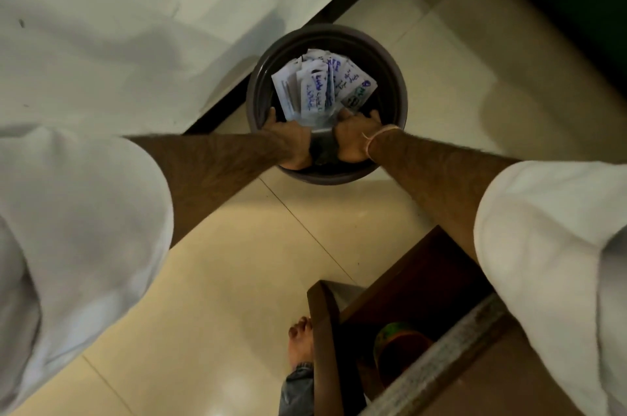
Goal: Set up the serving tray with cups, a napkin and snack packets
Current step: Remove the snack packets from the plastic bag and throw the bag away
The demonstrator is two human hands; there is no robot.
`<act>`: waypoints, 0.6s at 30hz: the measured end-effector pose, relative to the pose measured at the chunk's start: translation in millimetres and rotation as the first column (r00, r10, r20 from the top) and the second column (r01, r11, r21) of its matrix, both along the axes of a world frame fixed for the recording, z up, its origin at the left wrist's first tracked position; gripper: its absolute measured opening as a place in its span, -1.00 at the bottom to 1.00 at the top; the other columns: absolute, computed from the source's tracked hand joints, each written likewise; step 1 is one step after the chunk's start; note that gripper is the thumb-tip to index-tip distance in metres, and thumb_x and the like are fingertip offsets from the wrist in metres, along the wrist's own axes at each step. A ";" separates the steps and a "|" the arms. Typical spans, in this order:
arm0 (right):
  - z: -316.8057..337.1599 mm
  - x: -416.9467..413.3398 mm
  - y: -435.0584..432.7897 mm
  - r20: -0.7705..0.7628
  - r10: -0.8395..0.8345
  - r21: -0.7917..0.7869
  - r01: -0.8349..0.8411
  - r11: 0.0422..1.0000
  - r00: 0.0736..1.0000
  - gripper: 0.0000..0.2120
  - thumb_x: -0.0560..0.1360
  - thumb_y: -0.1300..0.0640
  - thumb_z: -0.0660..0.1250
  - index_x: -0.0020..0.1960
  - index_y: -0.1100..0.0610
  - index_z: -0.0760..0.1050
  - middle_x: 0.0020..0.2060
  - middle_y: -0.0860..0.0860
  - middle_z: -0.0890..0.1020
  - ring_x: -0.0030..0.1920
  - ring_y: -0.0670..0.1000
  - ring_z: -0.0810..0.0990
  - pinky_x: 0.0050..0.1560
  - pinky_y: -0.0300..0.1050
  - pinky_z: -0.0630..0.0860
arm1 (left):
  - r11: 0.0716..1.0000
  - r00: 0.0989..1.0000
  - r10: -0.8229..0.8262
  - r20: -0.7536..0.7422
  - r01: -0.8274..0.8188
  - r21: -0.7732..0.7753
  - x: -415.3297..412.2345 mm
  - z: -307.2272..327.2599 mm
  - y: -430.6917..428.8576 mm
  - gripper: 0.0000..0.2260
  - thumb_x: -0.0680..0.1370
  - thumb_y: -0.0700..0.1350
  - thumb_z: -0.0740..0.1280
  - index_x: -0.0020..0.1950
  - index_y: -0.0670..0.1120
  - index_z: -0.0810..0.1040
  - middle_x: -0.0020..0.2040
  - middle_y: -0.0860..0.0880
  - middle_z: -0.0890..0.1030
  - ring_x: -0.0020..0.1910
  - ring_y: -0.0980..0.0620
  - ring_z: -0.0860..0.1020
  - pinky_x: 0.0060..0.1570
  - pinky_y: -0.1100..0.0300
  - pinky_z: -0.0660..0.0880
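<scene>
Both arms stretch straight down twd 12 o'clock into a dark round bin (pixel 390 83) on the floor. Left hand (pixel 290 140) and right hand (pixel 356 137) each have their grip clamped on a clear tray (pixel 315 125) of white snack packets (pixel 319 83), fingers curled over its near edge, at the bin's 6 o'clock side.

Bedroom or hotel room: white bedsheet (pixel 118 25), cream floor tiles (pixel 237 263), dark wooden bedside cabinet (pixel 424 279).

Bed (pixel 101 25): white sheet, upper left | Floor (pixel 237 263): cream tiles | Wooden shelf unit (pixel 407 296): lower right | Bare foot (pixel 300 341): beside unit
</scene>
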State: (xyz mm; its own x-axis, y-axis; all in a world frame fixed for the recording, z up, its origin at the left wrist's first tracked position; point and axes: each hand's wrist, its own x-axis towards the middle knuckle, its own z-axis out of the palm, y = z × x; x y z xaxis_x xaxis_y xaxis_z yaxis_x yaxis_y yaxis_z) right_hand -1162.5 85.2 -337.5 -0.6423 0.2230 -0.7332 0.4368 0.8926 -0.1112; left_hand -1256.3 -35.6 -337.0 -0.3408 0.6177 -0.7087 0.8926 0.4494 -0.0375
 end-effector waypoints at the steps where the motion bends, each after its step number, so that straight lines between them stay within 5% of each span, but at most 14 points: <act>1: 8.2 1.0 -1.7 -0.011 -0.005 0.007 0.005 1.000 1.000 -0.39 0.50 -0.13 0.30 0.48 0.06 0.34 0.47 0.15 0.31 0.43 0.25 0.35 0.47 0.31 0.14 | 0.999 0.999 0.032 0.021 -0.032 0.024 -3.1 6.0 -1.6 -0.79 0.54 0.03 0.29 0.07 -0.04 0.59 0.12 -0.04 0.64 0.20 -0.10 0.55 0.39 -0.21 0.22; 5: 49.9 6.3 -8.1 -0.053 -0.085 -0.024 0.083 0.996 0.995 -0.26 0.45 -0.09 0.38 0.54 0.05 0.20 0.51 0.16 0.19 0.46 0.29 0.30 0.46 0.36 0.18 | 0.998 0.989 0.064 0.131 -0.065 0.009 -7.0 50.7 -2.5 -0.81 0.54 0.08 0.31 0.03 -0.01 0.53 0.00 -0.02 0.58 0.09 -0.04 0.55 0.41 -0.16 0.25; 10: 130.0 13.9 -8.7 -0.106 -0.178 -0.036 0.175 0.984 0.978 -0.27 0.48 0.00 0.35 0.56 0.06 0.15 0.58 0.14 0.08 0.53 0.27 0.20 0.50 0.29 0.15 | 0.990 0.985 0.057 0.161 -0.076 0.115 -16.5 132.2 -0.4 -0.71 0.55 0.04 0.30 0.20 -0.08 0.54 0.11 -0.10 0.64 0.04 -0.08 0.59 0.05 0.11 0.47; 14: 208.9 25.6 -6.3 -0.176 -0.238 -0.056 0.231 0.971 0.955 -0.28 0.48 0.02 0.35 0.57 0.05 0.15 0.58 0.12 0.10 0.52 0.23 0.22 0.48 0.25 0.19 | 0.963 0.985 0.090 0.149 -0.124 0.238 -4.9 212.5 5.8 -0.48 0.54 0.05 0.35 0.46 -0.09 0.37 0.40 -0.13 0.50 0.34 -0.14 0.49 0.28 0.05 0.41; 18: 302.9 37.3 2.5 -0.261 -0.301 -0.070 0.293 0.954 0.917 -0.35 0.51 0.02 0.36 0.52 0.05 0.21 0.58 0.11 0.11 0.45 0.25 0.31 0.39 0.25 0.26 | 0.930 0.976 0.126 0.176 -0.178 0.320 3.4 302.5 16.4 -0.46 0.54 0.08 0.34 0.46 -0.10 0.34 0.36 -0.15 0.52 0.29 -0.17 0.52 0.31 -0.03 0.43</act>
State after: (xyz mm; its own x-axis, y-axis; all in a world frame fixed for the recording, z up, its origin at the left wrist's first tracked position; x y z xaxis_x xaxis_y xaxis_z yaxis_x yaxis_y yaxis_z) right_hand -1125.3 87.7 -34.6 -0.7223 0.4145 -0.5536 0.6317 0.7212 -0.2842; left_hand -1252.9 -19.1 -34.4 -0.3551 0.7756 -0.5219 0.7961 0.5435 0.2661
